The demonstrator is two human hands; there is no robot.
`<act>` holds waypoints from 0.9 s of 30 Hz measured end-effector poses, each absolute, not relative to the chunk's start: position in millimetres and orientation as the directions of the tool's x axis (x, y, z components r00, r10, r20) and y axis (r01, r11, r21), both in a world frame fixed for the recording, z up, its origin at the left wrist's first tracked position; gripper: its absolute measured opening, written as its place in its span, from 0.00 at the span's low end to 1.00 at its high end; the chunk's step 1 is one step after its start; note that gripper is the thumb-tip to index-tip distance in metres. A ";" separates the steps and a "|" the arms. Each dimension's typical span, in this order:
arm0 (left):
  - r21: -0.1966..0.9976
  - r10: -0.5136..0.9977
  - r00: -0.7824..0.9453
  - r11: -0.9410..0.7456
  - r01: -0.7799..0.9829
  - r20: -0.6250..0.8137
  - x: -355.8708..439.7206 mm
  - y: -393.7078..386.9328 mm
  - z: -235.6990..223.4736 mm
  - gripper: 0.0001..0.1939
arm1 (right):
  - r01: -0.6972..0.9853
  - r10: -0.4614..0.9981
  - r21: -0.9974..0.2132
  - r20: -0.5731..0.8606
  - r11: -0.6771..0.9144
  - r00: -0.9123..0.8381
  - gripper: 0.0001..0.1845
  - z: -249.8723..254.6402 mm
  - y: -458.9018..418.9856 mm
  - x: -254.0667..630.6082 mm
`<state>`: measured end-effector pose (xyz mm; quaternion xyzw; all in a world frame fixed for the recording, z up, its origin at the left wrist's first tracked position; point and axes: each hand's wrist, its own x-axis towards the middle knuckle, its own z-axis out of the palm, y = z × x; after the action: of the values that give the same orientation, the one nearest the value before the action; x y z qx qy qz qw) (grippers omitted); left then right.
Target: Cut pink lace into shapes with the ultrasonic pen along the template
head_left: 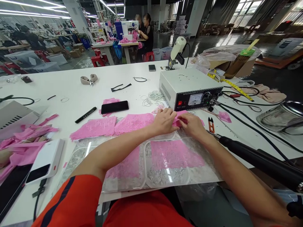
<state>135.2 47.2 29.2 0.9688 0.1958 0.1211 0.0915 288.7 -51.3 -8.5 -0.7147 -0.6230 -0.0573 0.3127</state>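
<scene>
Pinching pink fabric piece point(181, 112) in right fingers point(186, 117); curving left fingers point(169, 114) down over its left side, cannot tell whether gripping. Lying between both sets of fingertips, just in front of meter-fronted control box point(191, 86), right of pink lace panel point(133, 121).

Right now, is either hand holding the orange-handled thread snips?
No: the left hand and right hand are both at pink fabric, while the orange-handled thread snips lie on the white table.

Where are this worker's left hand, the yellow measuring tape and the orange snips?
Left hand point(165, 121): head view, back of the hand.
Yellow measuring tape point(237, 89): head view, extended strip.
Orange snips point(211, 127): head view, handles.
</scene>
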 end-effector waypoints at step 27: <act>0.024 -0.109 0.967 -0.993 -0.118 0.231 1.4 -14.1 13.8 0.16 | 0.956 0.737 -0.026 0.643 0.293 -0.208 0.14 -14.0 -182.2 247.3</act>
<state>1.4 -14.1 13.8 0.9915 -0.0571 0.1154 0.0189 247.3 -182.2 -14.0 -0.5622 -0.7527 -0.1936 0.2826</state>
